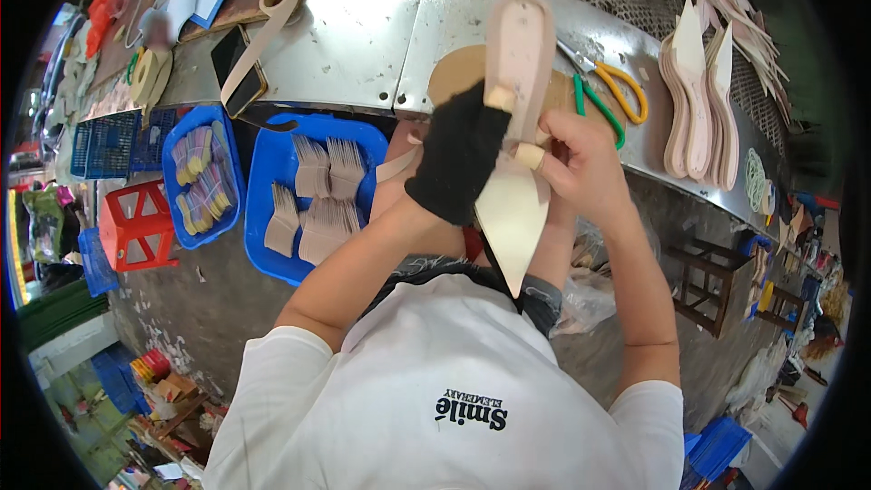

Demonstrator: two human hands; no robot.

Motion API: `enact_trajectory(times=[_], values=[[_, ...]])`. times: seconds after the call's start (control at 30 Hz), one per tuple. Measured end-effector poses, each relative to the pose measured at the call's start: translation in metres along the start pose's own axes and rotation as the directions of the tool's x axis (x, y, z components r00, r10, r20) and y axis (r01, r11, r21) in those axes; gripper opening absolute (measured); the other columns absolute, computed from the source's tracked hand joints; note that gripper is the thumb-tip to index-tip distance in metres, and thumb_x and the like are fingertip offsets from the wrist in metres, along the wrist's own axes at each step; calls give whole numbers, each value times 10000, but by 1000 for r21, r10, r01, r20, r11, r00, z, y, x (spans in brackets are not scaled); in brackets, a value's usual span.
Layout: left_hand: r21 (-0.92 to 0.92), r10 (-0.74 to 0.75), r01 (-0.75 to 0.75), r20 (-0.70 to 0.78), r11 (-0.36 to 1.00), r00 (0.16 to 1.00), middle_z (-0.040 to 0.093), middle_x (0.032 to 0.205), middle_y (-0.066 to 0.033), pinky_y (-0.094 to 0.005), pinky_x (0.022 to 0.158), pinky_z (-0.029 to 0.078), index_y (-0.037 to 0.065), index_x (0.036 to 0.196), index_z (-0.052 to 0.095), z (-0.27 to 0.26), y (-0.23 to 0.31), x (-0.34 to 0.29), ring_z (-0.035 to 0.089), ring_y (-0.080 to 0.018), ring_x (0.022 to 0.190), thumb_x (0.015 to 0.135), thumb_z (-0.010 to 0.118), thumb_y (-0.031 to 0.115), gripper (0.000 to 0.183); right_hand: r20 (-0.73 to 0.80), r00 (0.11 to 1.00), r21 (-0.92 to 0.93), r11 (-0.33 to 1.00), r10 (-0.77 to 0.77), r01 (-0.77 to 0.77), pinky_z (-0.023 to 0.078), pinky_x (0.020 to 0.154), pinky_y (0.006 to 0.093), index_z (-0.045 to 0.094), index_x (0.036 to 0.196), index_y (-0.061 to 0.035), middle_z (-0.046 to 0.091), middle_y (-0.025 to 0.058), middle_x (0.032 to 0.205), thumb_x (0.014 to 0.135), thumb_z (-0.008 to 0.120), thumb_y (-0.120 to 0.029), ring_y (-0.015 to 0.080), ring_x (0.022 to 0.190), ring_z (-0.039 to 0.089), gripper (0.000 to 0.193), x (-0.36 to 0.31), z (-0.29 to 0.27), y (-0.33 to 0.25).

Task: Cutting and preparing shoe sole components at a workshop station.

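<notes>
A long pale shoe insole (513,220) with a pointed toe hangs over my lap, its toe toward me and its pinkish heel end over the bench. My left hand (461,152), in a black fingerless glove, is closed round its left side at the narrow waist, the thumb on top. At the right edge of the waist my right hand (582,160) is closed, thumb and fingers pinched on the insole. Tape wraps fingertips on both hands. Whether a thin strip lies between the right fingers is hidden. Scissors (624,95) with yellow and green handles rest just right of the heel.
A metal bench (363,27) curves ahead, bearing a brown round board (449,73), a phone (238,82), a tape roll (277,2) and stacked insoles (687,95). Blue baskets (257,234) of bundled pieces stand lower left, beside a red stool (136,227). A dark wooden stool (712,281) stands right.
</notes>
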State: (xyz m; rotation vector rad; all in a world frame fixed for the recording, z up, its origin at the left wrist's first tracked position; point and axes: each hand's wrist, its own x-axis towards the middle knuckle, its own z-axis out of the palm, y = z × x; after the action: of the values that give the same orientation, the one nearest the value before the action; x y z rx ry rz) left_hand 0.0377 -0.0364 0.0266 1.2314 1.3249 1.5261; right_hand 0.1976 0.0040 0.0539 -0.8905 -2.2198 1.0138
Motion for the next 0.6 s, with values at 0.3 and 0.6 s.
enact_trajectory(times=[0.3, 0.6], values=[[209, -55, 17, 179, 978, 982, 595, 715, -58, -292, 589, 443, 2, 1024, 627, -4, 11, -10, 515, -107, 629, 896, 597, 253, 283, -163, 924, 431, 868, 345, -248, 280, 476, 204, 607, 758, -19, 455, -53, 599, 935, 543, -315, 27, 535, 376, 350, 60, -24, 6], [264, 102, -169, 250, 950, 963, 616, 772, -144, -360, 663, 465, -9, 969, 604, -11, 7, -5, 595, -232, 700, 873, 605, 204, 234, -486, 843, -349, 936, -231, 55, 498, 730, 285, 612, 948, 56, 641, 131, 741, 717, 724, -278, 196, 746, 653, 421, 53, -6, -34]])
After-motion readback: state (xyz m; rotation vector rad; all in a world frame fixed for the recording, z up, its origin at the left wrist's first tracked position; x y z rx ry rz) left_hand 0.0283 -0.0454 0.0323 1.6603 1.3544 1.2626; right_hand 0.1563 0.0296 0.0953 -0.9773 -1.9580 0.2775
